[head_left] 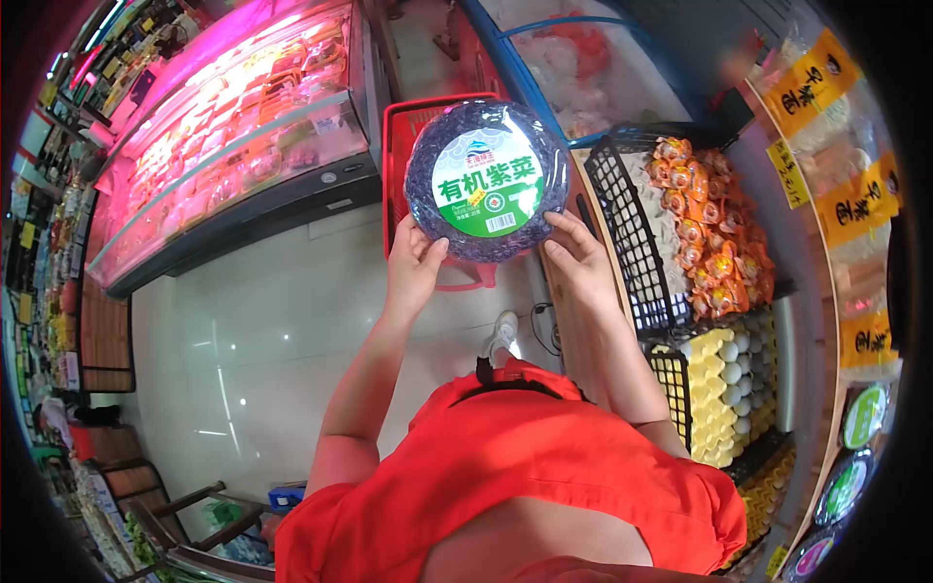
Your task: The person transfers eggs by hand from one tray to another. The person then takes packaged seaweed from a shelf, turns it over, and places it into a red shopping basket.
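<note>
A round, clear-wrapped pack of dried seaweed (423,185) is held up in front of me, its green and white label facing me. My left hand (416,260) pinches its lower left edge between thumb and fingers. On the lower right edge, my right hand (580,257) grips it the same way. Behind the pack is a red plastic basket (397,146), mostly covered by it, with a red stool-like base (476,277) showing below.
To the left stands a pink-lit refrigerated display case (335,180). A blue-framed freezer (544,21) is ahead. On my right are a black crate (632,228) with orange-wrapped packets (700,223), egg trays (705,389), and a shelf with similar round packs (865,416). A wooden rack (175,500) stands behind left.
</note>
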Available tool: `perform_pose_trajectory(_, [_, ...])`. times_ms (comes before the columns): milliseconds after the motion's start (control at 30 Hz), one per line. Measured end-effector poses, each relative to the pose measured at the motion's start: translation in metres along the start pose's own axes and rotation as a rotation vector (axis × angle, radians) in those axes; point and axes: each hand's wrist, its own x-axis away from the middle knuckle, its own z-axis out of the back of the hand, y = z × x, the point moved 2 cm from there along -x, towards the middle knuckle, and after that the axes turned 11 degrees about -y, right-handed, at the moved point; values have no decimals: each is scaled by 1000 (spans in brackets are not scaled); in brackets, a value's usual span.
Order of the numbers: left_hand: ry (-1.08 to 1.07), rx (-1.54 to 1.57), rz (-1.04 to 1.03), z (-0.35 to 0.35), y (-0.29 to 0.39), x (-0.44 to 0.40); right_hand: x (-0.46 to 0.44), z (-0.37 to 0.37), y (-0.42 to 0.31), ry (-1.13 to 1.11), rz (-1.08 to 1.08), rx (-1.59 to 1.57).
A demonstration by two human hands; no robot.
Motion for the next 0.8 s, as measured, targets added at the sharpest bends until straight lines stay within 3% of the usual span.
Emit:
perform_pose_trajectory(133, [51,-26,128,6,-17,-29,-41,14,33,5,-105,49])
perform_pose_trajectory(300, [88,-42,141,16,-76,-52,-86,34,76,-26,-129,37])
perform_pose_trajectory(367, [145,-165,305,30,-85,-54,-101,28,96,-19,-219,-3])
perform_pose_trajectory(800, [196,45,800,69,-200,-88,-132,22,210,-36,-701,-212])
